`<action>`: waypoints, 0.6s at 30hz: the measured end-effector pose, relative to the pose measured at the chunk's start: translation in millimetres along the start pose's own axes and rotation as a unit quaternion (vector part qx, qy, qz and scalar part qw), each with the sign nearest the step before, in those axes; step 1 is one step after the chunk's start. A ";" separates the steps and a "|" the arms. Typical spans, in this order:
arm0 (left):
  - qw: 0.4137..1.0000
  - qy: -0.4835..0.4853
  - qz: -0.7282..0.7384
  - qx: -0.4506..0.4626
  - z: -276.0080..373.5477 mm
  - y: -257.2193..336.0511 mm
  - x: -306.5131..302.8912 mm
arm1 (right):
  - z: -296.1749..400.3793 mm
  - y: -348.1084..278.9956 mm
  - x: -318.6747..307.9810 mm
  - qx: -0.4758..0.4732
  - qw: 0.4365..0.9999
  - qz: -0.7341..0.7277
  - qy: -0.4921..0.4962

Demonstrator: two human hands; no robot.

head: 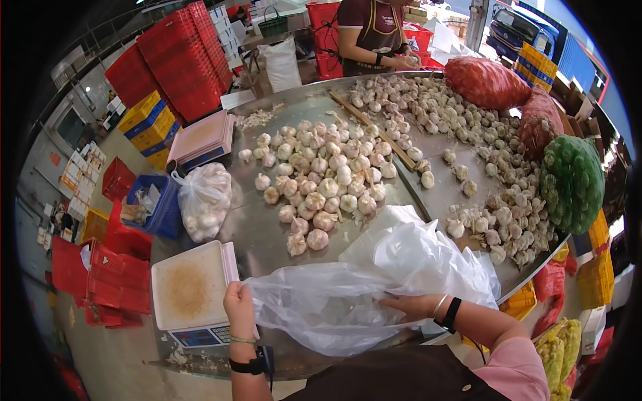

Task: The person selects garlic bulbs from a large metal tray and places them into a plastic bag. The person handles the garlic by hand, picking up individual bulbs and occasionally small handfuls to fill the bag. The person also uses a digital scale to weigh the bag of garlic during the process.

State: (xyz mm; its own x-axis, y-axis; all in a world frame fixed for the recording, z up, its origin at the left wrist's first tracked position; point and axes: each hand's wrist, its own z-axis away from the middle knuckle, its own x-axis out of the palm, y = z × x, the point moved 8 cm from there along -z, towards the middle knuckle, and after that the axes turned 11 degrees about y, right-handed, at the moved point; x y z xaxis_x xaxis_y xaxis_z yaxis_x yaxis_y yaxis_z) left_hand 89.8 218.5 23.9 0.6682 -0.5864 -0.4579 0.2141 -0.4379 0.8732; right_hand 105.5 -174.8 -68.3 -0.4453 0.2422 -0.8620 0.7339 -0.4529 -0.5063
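Observation:
A clear plastic bag [321, 301] is stretched sideways low over the steel table [251, 225]. My left hand [239, 303] pinches one end of it, beside a weighing scale [188, 285]. At the bag's other end lies my right hand [414, 307], its fingers partly inside or behind the film; whether they grip it is unclear. More white plastic bags [426, 250] lie crumpled just beyond my right hand. Past the bag is a heap of garlic bulbs [328, 188]. A knotted clear bag of garlic [204, 200] stands on the left.
A wooden strip [373, 130] divides the heap from more garlic bulbs [506, 200]. Red mesh sacks [486, 82] and a green mesh sack [573, 183] line the right edge. A second scale [200, 135] and a blue basket [155, 205] stand left. A co-worker [373, 40] stands across the table.

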 end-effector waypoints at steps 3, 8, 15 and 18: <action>0.965 0.032 -0.181 0.186 13.7 44.2 16.2 | -27.3 -8.8 -16.8 0.096 0.991 -0.045 -0.086; 0.900 -0.164 -0.230 0.331 65.2 106.4 80.0 | -88.3 -36.5 -71.3 0.089 0.965 -0.149 0.195; 0.848 -0.389 -0.356 0.052 99.2 -50.9 148.1 | -119.6 94.7 15.2 0.382 0.860 -0.286 0.182; 0.836 -0.413 -0.360 0.030 102.0 -61.4 141.3 | -124.5 114.6 27.5 0.435 0.694 -0.554 0.146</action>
State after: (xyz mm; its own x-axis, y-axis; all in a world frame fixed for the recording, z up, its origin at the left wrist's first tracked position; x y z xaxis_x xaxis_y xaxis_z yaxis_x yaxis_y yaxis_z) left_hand 98.4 93.1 -111.5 -0.3429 -0.4160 -0.8423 0.2965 -0.8987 0.3231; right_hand 241.2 -113.3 -152.9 -0.2721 0.9622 0.0129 -0.6208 -0.1653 -0.7663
